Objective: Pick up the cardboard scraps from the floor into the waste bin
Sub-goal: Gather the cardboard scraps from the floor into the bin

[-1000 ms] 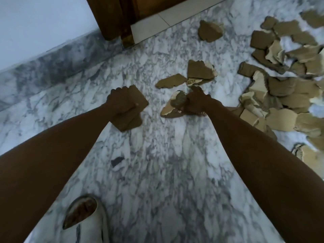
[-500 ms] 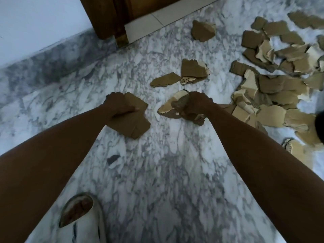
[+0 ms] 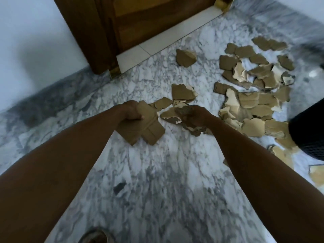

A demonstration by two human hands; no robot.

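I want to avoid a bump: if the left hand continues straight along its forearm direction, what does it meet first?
Probably the cardboard scrap lying on the marble floor just beyond the left hand, which already grips folded cardboard pieces. Height above the floor is unclear.

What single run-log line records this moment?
left hand: holds flat cardboard pieces | right hand: holds torn scraps | floor pile: remains | waste bin: right edge

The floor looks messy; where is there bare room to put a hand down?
Bare marble floor lies between the two forearms, and on the left between the left hand and the grey skirting. It is crowded on the right, where the scrap pile spreads from the right hand to the black mesh bin.
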